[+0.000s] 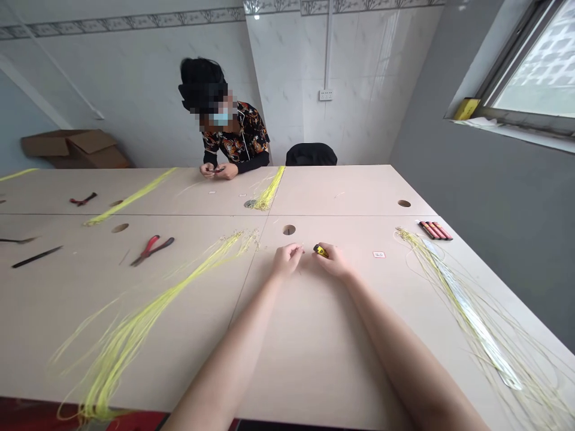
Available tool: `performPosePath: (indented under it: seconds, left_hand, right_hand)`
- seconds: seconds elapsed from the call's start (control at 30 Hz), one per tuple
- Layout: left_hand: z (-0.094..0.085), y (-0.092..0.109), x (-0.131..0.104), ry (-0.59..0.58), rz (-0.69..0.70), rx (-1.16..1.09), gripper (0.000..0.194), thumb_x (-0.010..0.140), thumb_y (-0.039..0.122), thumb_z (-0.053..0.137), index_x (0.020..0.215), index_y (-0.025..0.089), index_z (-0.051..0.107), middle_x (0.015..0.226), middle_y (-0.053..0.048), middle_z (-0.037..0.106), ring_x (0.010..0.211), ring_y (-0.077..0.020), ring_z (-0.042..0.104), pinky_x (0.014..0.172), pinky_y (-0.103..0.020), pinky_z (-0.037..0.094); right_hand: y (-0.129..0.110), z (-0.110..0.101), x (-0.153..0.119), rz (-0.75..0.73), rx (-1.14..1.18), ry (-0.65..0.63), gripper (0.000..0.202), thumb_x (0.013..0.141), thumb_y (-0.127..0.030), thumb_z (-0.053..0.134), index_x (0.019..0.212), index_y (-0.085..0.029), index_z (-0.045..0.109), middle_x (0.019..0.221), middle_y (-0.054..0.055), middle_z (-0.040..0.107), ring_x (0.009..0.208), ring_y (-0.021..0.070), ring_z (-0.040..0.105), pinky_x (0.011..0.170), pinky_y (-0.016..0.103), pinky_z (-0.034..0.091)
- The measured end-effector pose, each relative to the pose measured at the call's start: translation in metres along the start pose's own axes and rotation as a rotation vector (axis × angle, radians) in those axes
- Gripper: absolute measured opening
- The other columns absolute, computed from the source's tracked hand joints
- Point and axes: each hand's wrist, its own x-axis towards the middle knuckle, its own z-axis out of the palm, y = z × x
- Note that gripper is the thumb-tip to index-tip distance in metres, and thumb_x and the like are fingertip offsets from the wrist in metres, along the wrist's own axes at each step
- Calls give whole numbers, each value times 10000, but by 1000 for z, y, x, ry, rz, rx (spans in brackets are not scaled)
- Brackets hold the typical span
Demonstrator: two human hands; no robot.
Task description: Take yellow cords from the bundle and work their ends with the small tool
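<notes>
Mid-frame, the left hand (287, 260) pinches a tiny item (302, 245), too small to identify, between its fingertips; just right, a black-and-yellow lighter (320, 251) juts leftward from the right hand (334, 261), fingers clamped around it. Both forearms (245, 341) stretch up from the bottom edge.

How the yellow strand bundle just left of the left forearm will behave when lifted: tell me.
The yellow strand bundle will probably droop, since its thin strands bend in loose curves. It looks light for its length, being made of fine strands. It may splay or tangle, as both ends fan out.
</notes>
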Motion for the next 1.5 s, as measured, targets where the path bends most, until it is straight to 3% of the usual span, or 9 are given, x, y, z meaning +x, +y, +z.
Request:
performPosePath:
  seconds: [0.3, 0.57, 0.77, 0.93, 1.17, 1.5]
  left_hand:
    - [2, -3, 3, -22, 13, -37, 307, 817, 363, 460, 658, 147, 610, 462, 36, 433, 436, -91, 378, 449, -214, 280]
    - [2, 0, 4, -52, -9, -31, 291, 816, 343, 454, 661, 145, 600, 488, 28, 486, 445, -88, 397, 460, -208, 291]
    - [0, -1, 6, -37, -31, -86, 311, 828, 370, 459, 665, 145, 596, 511, 25, 493, 467, -90, 413, 475, -206, 312]
    - [-2, -1, 4, -30, -64, -84, 316, 833, 374, 456, 669, 143, 596, 540, 19, 517, 489, -91, 421, 491, -207, 317]
    - [-3, 3, 0, -52, -49, -51, 307, 827, 352, 457, 646, 144, 593, 552, 14, 538, 513, -94, 437, 504, -208, 318]
    - [1, 0, 1, -57, -7, -48, 305, 813, 344, 465, 595, 147, 545, 509, 29, 454, 477, -83, 366, 468, -208, 262]
  right_hand:
    - [3, 2, 4, 17, -8, -18, 253, 763, -366, 456, 621, -193, 338, 571, -52, 327, 547, 96, 300, 528, 233, 229]
    - [1, 2, 0, -4, 26, 21, 255, 762, -349, 446, 610, -192, 316, 560, -51, 311, 541, 92, 289, 522, 225, 228]
    - [0, 2, 2, -35, 19, -67, 194, 758, -310, 422, 623, -193, 347, 549, -50, 314, 531, 95, 289, 511, 219, 228]
    - [1, 0, 4, -1, 27, -51, 219, 752, -302, 428, 617, -194, 294, 557, -47, 301, 533, 93, 272, 502, 215, 216]
    - [2, 1, 4, -12, 22, -42, 214, 757, -323, 441, 623, -191, 340, 562, -47, 330, 544, 96, 298, 525, 217, 243]
    - [4, 3, 4, -31, -13, -59, 218, 741, -328, 434, 610, -198, 318, 553, -44, 348, 542, 103, 304, 517, 230, 225]
